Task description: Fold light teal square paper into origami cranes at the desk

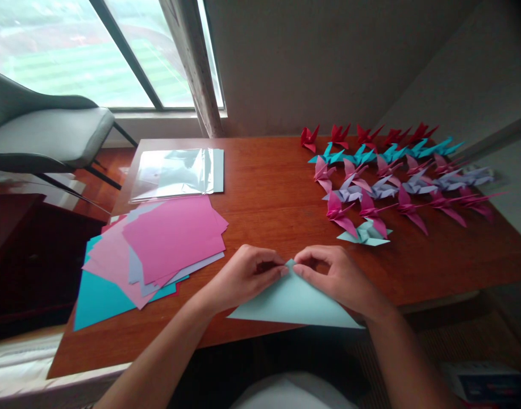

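A pale mint sheet of origami paper (292, 301), folded into a triangle, lies at the table's front edge with its long side toward me and its peak pointing away. My left hand (260, 270) pinches the left side of the peak between thumb and fingers. On the other side of that peak, my right hand (328, 270) pinches the paper in the same way. The fingertips of both hands are close together, with the tip of the paper showing between them. Just beyond my right hand sits a pale mint paper crane (366, 233).
Rows of folded cranes stand at the right: red (339, 135), turquoise (362, 154), pink, lavender and magenta (337, 209). Colored paper sheets (175, 238) lie fanned out at the left, below a clear plastic packet (175, 173). A chair (51, 133) stands by the window.
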Tool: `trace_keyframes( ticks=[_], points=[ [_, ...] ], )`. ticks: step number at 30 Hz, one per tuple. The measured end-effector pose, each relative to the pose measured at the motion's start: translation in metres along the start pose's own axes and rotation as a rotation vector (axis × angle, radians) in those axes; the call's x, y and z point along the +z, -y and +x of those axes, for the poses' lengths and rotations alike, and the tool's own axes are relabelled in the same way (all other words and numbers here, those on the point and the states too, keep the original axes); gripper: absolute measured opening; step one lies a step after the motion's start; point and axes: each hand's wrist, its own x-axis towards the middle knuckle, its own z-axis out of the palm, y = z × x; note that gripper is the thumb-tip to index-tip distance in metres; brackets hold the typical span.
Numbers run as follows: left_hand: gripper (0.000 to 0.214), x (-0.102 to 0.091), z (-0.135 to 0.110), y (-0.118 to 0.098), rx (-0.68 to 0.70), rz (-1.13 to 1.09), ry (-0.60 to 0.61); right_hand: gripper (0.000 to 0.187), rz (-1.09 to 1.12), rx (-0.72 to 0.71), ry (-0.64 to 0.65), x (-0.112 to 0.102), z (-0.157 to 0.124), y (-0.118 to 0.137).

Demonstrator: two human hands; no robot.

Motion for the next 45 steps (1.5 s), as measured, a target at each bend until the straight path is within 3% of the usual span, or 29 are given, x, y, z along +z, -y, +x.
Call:
trace_keyframes(
  ticks=[45],
  points=[
    [0.023,-0.0010,-0.0008,-0.0029,0.033,0.030,-0.011,0.010,0.018,0.001,-0.015,0.0029,-0.0012,-0.0016]
  ],
)
